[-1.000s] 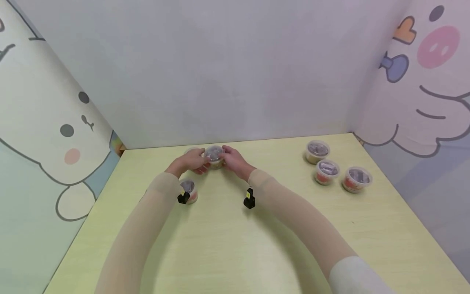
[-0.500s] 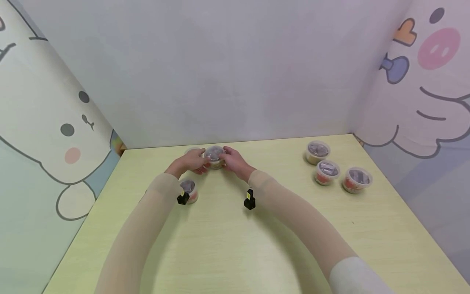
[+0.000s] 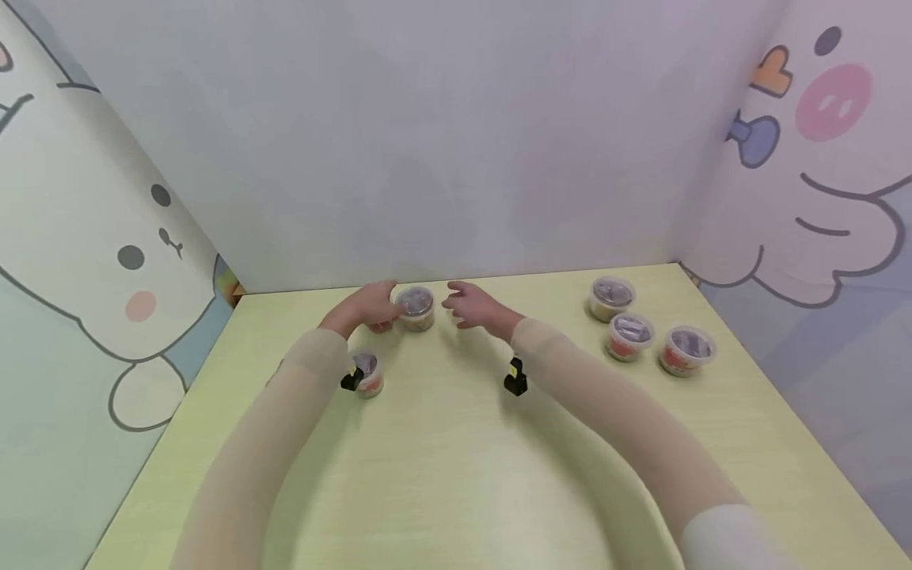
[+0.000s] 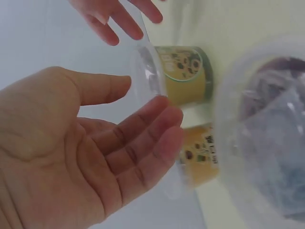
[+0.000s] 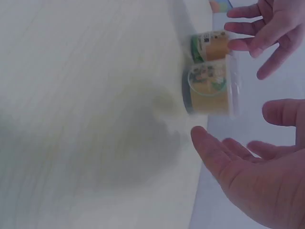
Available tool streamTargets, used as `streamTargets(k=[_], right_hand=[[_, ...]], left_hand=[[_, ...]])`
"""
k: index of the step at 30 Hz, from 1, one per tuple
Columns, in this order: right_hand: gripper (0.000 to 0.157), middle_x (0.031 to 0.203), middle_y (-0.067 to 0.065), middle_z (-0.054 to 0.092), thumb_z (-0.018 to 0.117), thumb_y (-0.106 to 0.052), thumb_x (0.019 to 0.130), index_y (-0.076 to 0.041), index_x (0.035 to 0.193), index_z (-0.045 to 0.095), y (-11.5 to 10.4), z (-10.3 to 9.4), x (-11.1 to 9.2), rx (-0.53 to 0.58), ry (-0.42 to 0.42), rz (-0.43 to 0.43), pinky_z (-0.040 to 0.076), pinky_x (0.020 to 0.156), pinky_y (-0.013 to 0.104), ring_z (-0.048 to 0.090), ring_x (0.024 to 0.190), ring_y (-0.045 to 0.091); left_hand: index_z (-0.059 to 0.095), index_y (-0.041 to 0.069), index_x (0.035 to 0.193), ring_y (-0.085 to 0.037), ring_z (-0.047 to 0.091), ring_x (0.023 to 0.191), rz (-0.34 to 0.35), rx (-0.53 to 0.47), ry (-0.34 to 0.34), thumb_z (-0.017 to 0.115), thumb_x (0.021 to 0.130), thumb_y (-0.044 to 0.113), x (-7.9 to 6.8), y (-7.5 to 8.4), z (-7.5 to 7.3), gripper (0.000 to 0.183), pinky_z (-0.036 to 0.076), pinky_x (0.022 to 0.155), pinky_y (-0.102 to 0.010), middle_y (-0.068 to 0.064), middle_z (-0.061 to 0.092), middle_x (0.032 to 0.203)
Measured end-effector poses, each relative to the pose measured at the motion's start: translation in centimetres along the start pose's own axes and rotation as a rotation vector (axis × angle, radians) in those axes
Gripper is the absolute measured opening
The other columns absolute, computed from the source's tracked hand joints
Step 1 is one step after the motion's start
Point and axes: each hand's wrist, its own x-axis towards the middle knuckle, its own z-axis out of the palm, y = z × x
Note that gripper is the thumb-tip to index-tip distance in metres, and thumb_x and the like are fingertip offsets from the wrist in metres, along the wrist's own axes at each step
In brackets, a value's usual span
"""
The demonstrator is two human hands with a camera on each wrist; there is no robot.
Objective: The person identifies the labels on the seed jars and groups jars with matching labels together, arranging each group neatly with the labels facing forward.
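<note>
A round lidded plastic tub [image 3: 416,309] with a yellowish label stands upright near the back wall, between my two hands. My left hand [image 3: 366,305] is just left of it, fingers loosely bent and thumb apart, holding nothing. To the right, my right hand [image 3: 477,307] hovers away from the tub with fingers spread. A second tub [image 4: 200,152] stands beside the first and is hidden behind my left hand in the head view. Nearer, a third tub [image 3: 369,375] with a reddish label sits below my left wrist; its lid [image 4: 271,129] looms large in the left wrist view.
Three more lidded tubs stand grouped at the right: one at the back [image 3: 611,298], one in the middle [image 3: 630,336] and one at the right [image 3: 687,351]. A pale wall [image 3: 456,158] closes off the back of the light yellow table [image 3: 442,475].
Both hands held the tub between them before. Now they have let go; the right hand has moved off to the right, the left stays close, and the tub stands in about the same place.
</note>
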Motion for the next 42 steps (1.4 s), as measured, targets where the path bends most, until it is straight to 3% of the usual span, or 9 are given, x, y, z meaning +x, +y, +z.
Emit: streamTargets(k=[3, 5, 8, 14, 19, 27, 34, 38, 42], right_hand=[[0.063, 0.156, 0.021, 0.040, 0.052, -0.019, 0.105, -0.005, 0.160, 0.026, -0.8, -2.3, -1.7, -0.156, -0.084, 0.033, 0.052, 0.099, 0.045, 0.053, 0.131, 0.039], [0.061, 0.154, 0.022, 0.041, 0.052, -0.021, 0.105, -0.003, 0.158, 0.028, -1.6, -3.9, -3.2, -0.276, -0.144, 0.056, 0.054, 0.097, 0.044, 0.056, 0.127, 0.040], [0.058, 0.152, 0.022, 0.044, 0.052, -0.025, 0.106, -0.001, 0.156, 0.034, -2.6, -6.5, -5.1, -0.455, -0.231, 0.079, 0.056, 0.093, 0.040, 0.059, 0.123, 0.040], [0.052, 0.151, 0.024, 0.046, 0.051, -0.028, 0.107, 0.000, 0.151, 0.043, -3.6, -11.0, -8.4, -0.703, -0.345, 0.113, 0.055, 0.094, 0.041, 0.062, 0.119, 0.036], [0.051, 0.146, 0.025, 0.051, 0.052, -0.026, 0.106, 0.004, 0.147, 0.046, -3.1, -14.0, -10.7, -0.815, -0.369, 0.090, 0.055, 0.094, 0.044, 0.064, 0.115, 0.032], [0.044, 0.127, 0.020, 0.063, 0.064, -0.022, 0.100, 0.007, 0.133, 0.059, -2.1, -16.2, -13.9, -1.034, -0.242, -0.067, 0.046, 0.103, 0.054, 0.058, 0.119, 0.037], [0.034, 0.118, 0.019, 0.066, 0.070, -0.013, 0.096, 0.006, 0.123, 0.061, -0.3, -17.5, -16.7, -1.061, -0.108, -0.142, 0.052, 0.092, 0.054, 0.063, 0.109, 0.037], [0.041, 0.123, 0.027, 0.064, 0.071, -0.011, 0.095, 0.008, 0.129, 0.059, 1.1, -18.5, -18.3, -1.057, -0.035, -0.166, 0.050, 0.094, 0.057, 0.062, 0.112, 0.044], [0.063, 0.137, 0.035, 0.052, 0.072, -0.019, 0.095, 0.014, 0.142, 0.046, 2.7, -19.7, -19.7, -1.072, 0.033, -0.130, 0.043, 0.102, 0.063, 0.052, 0.125, 0.051]], left_hand=[[0.027, -0.006, 0.156, -0.018, 0.056, 0.066, 0.036, 0.114, 0.027, 0.055, 0.103, 0.026, 0.0, 1.3, -0.2, 0.068, 0.052, 0.087, -0.042, -0.017, 0.068, 0.093], [0.037, -0.005, 0.152, -0.024, 0.063, 0.088, 0.071, 0.151, 0.034, 0.054, 0.103, 0.026, -0.2, 2.5, -0.2, 0.060, 0.049, 0.098, -0.046, -0.020, 0.066, 0.116], [0.048, -0.004, 0.145, -0.033, 0.055, 0.124, 0.127, 0.194, 0.025, 0.051, 0.102, 0.024, -0.5, 4.7, 0.0, 0.051, 0.043, 0.107, -0.052, -0.021, 0.054, 0.143], [0.059, -0.003, 0.134, -0.033, 0.058, 0.122, 0.218, 0.326, -0.017, 0.054, 0.102, 0.024, 0.0, 9.0, 0.9, 0.042, 0.046, 0.105, -0.046, -0.018, 0.061, 0.134], [0.061, -0.001, 0.133, -0.031, 0.057, 0.124, 0.271, 0.378, -0.039, 0.054, 0.104, 0.025, 1.3, 11.9, 2.7, 0.040, 0.044, 0.106, -0.043, -0.016, 0.062, 0.135], [0.058, 0.002, 0.136, -0.023, 0.062, 0.117, 0.357, 0.248, -0.053, 0.054, 0.104, 0.026, 4.0, 14.7, 6.6, 0.041, 0.050, 0.098, -0.037, -0.012, 0.064, 0.130], [0.048, 0.003, 0.145, -0.025, 0.056, 0.126, 0.434, 0.116, -0.052, 0.055, 0.104, 0.024, 5.6, 17.5, 10.7, 0.047, 0.047, 0.103, -0.035, -0.017, 0.058, 0.138], [0.044, 0.000, 0.148, -0.025, 0.053, 0.130, 0.504, 0.092, -0.037, 0.056, 0.104, 0.022, 6.6, 18.9, 12.7, 0.051, 0.045, 0.105, -0.030, -0.018, 0.054, 0.144], [0.041, 0.000, 0.149, -0.024, 0.050, 0.133, 0.537, 0.052, -0.021, 0.057, 0.103, 0.021, 7.2, 20.3, 14.5, 0.053, 0.043, 0.106, -0.028, -0.019, 0.050, 0.147]])
